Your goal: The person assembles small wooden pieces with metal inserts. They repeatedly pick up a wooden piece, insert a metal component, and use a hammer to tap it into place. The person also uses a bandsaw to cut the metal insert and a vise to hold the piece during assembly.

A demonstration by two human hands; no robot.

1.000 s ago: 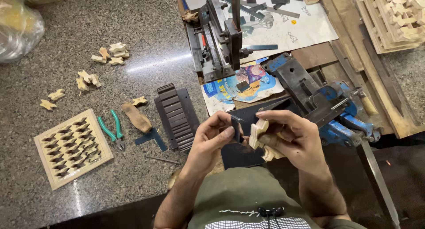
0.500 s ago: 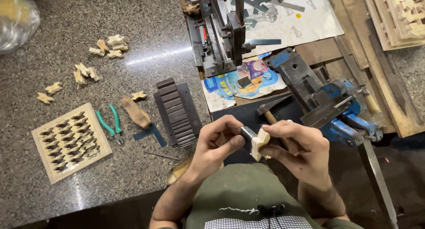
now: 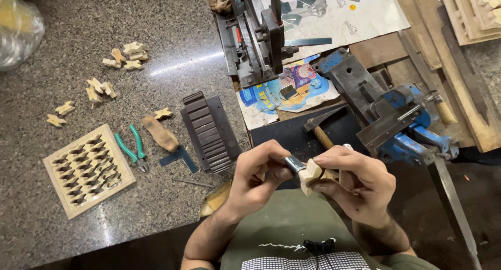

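Note:
My right hand (image 3: pixel 355 184) grips a small pale wooden piece (image 3: pixel 311 173) with notched edges, close to my chest. My left hand (image 3: pixel 258 176) holds a short metal tool (image 3: pixel 293 163) whose tip presses against that piece. Both hands meet over a dark board (image 3: pixel 292 131). A hammer (image 3: pixel 319 129) lies just beyond my fingers.
A blue bench vise (image 3: pixel 396 116) stands to the right. A metal press (image 3: pixel 255 35) is at the back centre. On the granite floor lie a wooden lattice panel (image 3: pixel 88 171), green pliers (image 3: pixel 130 150), a dark ridged block (image 3: pixel 206 131) and several loose wooden pieces (image 3: pixel 125 56).
Both hands have dropped slightly toward my body with the wooden piece. The tool's tip now rests on the piece's left side. The view has shifted a little.

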